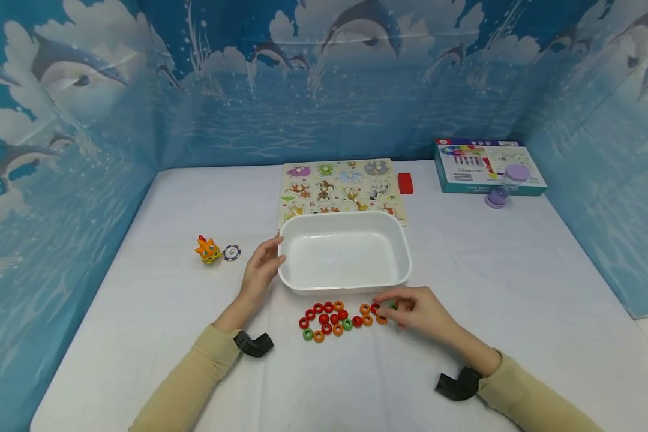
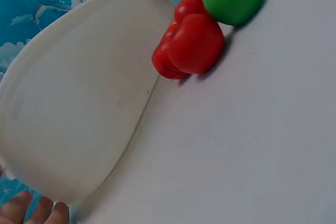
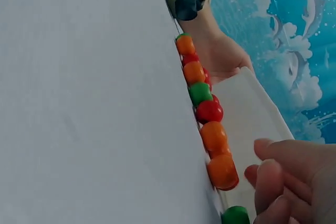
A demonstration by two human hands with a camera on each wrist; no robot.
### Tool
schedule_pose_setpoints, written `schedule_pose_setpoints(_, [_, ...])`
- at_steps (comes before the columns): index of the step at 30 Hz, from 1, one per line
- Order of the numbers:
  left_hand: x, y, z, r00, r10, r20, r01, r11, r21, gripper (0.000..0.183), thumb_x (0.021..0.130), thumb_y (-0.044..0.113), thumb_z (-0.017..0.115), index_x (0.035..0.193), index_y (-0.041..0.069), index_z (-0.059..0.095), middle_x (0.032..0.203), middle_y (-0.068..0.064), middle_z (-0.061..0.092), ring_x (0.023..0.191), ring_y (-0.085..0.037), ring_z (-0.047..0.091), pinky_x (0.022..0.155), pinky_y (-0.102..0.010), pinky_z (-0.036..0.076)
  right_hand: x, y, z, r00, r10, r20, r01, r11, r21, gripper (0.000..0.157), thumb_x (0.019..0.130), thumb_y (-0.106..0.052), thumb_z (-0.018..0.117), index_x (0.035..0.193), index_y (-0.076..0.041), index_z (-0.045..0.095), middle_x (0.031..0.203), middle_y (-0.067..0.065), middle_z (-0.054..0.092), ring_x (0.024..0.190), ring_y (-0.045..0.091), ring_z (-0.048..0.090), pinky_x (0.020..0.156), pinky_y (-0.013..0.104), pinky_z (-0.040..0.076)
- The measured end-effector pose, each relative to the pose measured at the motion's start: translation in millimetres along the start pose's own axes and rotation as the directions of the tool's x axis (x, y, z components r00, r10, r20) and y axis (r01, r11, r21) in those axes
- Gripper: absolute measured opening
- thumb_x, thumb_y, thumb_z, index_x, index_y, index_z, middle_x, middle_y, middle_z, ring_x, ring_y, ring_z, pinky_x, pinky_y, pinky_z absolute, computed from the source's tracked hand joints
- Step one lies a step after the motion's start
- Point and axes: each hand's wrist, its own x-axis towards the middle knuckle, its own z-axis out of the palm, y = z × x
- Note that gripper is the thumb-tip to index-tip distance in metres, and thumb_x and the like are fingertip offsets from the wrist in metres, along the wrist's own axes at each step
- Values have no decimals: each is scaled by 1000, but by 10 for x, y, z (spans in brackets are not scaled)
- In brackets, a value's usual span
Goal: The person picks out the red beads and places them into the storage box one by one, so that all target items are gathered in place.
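A white rectangular basin (image 1: pixel 345 289) stands in the middle of the table, and its inside looks bare. At its left end my left hand (image 1: pixel 260 270) rests thumb and fingers against the rim; some of those fingertips (image 2: pixel 39 211) show in the left wrist view. Red, orange and green beads with holes lie in front of the basin, among them a green bead (image 1: pixel 347 324) and an orange bead (image 3: pixel 221 171). My right hand (image 1: pixel 418 309) reaches over the right end of the beads, thumb and forefinger apart around a red bead (image 1: pixel 375 308). No grip shows.
Behind the basin lies an animal puzzle board (image 1: pixel 324 191), with a red block (image 1: pixel 405 183) beside it. A boxed toy set (image 1: pixel 475 174) and a purple-capped clear object (image 1: pixel 507 186) are at the back right. An orange figurine (image 1: pixel 207 251) and a poker chip (image 1: pixel 231 252) are left.
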Motion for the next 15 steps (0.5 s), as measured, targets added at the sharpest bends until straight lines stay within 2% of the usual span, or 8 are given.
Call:
schedule_pose_setpoints(3, [16,-10,-16,999,-45,-2,45,998,-37,44,84,14,58,126,8,45,140,-4,33,128,-17,29,97,-29,37,4,141,87,999,3,-46,-5,999,-48,24,76,-10,70,100,-7,66,47,0,51,38,8,43,35,20,34])
schedule_pose_setpoints(8, [21,-26,-31,998,-66,6,66,995,-79,44,84,12,58,125,7,45,139,-8,34,127,-20,31,95,-28,39,-2,332,159,993,-25,-120,4,986,-169,24,74,-20,73,98,-17,68,45,-11,43,38,2,37,35,18,31])
schedule_pose_setpoints(11, [16,-28,-31,998,-65,1,65,995,-82,44,84,11,58,125,6,45,139,-8,34,126,-20,32,94,-27,39,1,357,184,989,-52,-139,19,974,-225,23,75,-24,72,96,-18,68,47,-12,43,39,2,36,34,18,30])
schedule_pose_setpoints(15, [15,-23,-29,998,-60,-6,60,996,-64,43,84,12,58,125,8,46,138,-6,37,125,-18,35,94,-27,40,16,354,214,987,-51,-153,13,970,-243,21,74,-23,73,94,-17,68,49,-12,46,38,2,37,34,18,30])
